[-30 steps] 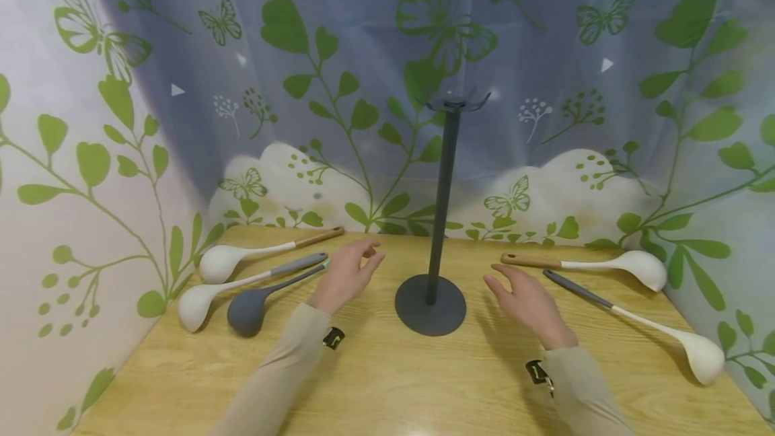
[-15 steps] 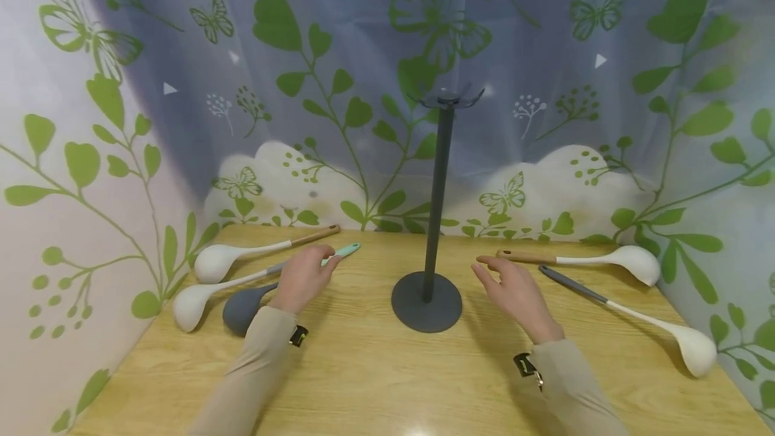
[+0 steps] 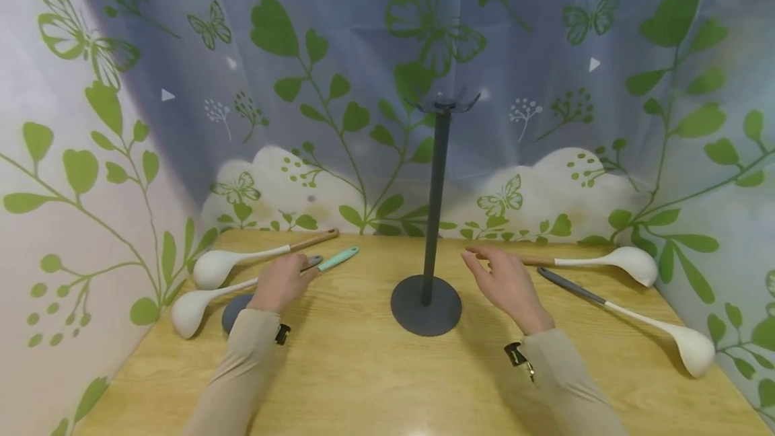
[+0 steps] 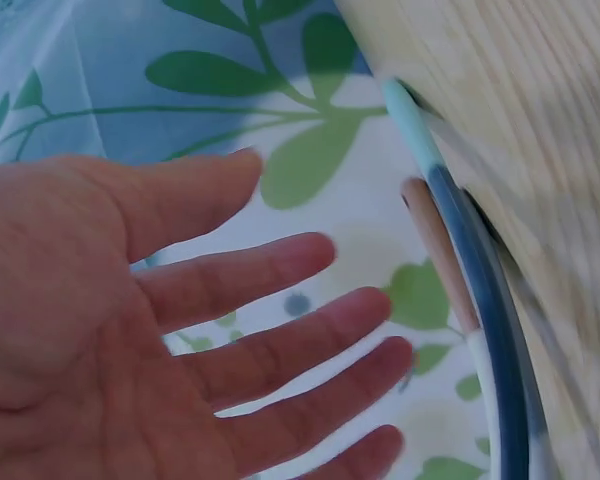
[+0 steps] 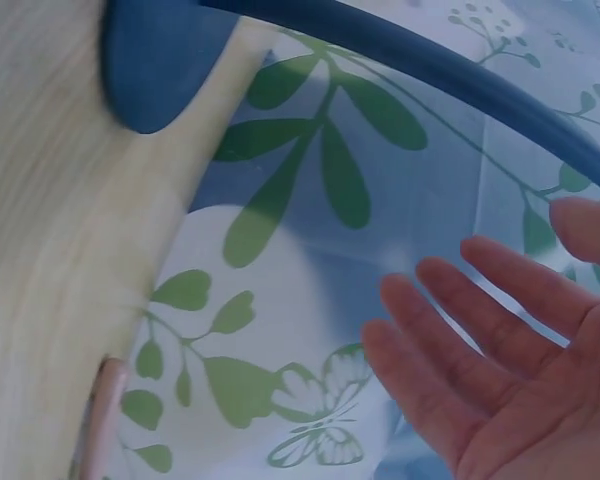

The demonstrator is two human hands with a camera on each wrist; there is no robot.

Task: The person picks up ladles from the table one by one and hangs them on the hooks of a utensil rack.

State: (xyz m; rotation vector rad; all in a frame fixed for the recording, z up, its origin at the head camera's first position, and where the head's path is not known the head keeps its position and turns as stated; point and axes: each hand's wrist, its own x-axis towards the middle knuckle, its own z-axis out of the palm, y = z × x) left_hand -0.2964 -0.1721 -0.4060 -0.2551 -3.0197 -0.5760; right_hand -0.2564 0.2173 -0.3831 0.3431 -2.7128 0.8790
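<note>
My left hand (image 3: 281,284) hovers over the ladles on the left, its fingers loosely extended and apart from the handles in the left wrist view. Beneath it lies a dark blue ladle with a mint handle (image 3: 339,258); the hand hides its middle. Beside that are a white ladle with a grey handle (image 3: 189,313) and a white ladle with a wooden handle (image 3: 214,268). My right hand (image 3: 508,288), fingers extended, holds nothing. It is nearest to another wooden-handled white ladle (image 3: 632,264), covering part of its handle in the head view. A grey-handled white ladle (image 3: 695,350) lies in front of that one.
Between the hands stands a dark grey rack with a round base (image 3: 426,306), an upright pole (image 3: 437,200) and hooks (image 3: 445,103) at the top. The wooden table (image 3: 375,369) is bordered by a leaf-patterned curtain (image 3: 339,86) behind and at both sides.
My left hand has moved left and slightly back over the dark blue ladle, uncovering its mint handle. My right hand has shifted slightly left. The ladles lie as before.
</note>
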